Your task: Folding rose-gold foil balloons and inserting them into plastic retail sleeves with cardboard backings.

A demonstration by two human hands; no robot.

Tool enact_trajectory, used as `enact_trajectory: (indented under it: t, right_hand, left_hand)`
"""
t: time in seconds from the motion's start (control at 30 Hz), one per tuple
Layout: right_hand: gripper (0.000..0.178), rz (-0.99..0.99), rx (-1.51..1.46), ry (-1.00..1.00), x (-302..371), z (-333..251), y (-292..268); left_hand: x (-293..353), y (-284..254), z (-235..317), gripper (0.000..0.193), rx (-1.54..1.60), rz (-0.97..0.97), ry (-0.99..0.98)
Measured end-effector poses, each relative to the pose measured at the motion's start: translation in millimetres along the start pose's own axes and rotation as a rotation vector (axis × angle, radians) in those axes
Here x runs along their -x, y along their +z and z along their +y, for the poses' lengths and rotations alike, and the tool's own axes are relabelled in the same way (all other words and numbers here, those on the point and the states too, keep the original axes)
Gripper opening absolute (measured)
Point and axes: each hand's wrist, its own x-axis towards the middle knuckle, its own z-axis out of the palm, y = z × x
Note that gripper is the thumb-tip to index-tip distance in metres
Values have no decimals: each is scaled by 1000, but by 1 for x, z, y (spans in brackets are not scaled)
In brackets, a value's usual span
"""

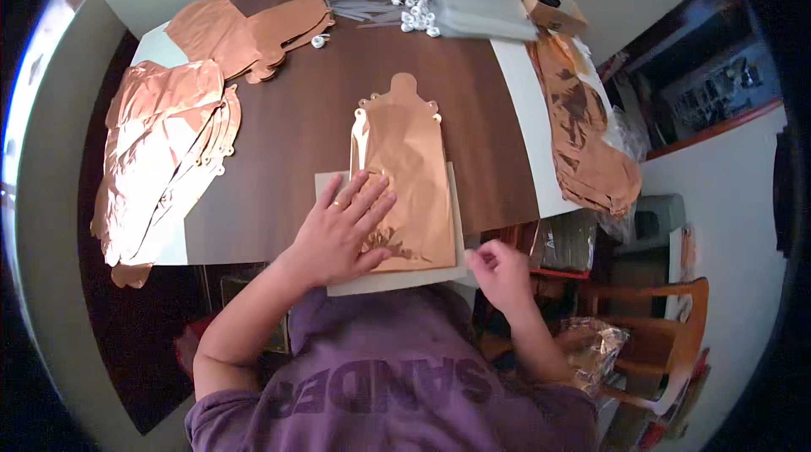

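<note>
Head view | one flat copper foil balloon (418,182) lies on one cardboard sheet (380,283), at table's (279,122) near edge | our left hand (340,228), opened, rests on it | our right hand (500,270), curled beside: grip we cannot tell | three foil piles (156,139) around

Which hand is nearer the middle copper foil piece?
Left. The left hand lies on the foil piece, over its left side; the right hand is off it, beside its lower right corner.
</note>
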Motion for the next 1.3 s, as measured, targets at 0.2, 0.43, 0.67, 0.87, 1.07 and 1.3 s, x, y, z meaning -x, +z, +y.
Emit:
enact_trajectory:
  t: [0.2, 0.43, 0.67, 0.87, 1.07, 1.3]
  right_hand:
    - [27, -357, -1166, 148, -1, 8, 38]
    - [20, -443, -1163, -82, 11, -9, 20]
    - [21, -534, -1017, -66, 4, -6, 4]
    - [53, -279, -1155, -143, -17, -33, -4]
    - [49, -131, -968, -306, -4, -28, -1]
    - [27, -31, -648, -394, 19, -28, -16]
  left_hand:
    - [12, -6, 18, 73, 272, -25, 54]
    - [34, -19, -2, 100, 1379, 420, -482]
    - [34, -36, 25, 87, 1312, 376, -580]
    - [38, -30, 39, 81, 1170, 322, -508]
    - [41, -42, 43, 55, 1245, 298, -521]
    - [43, -53, 46, 19, 953, 232, -396]
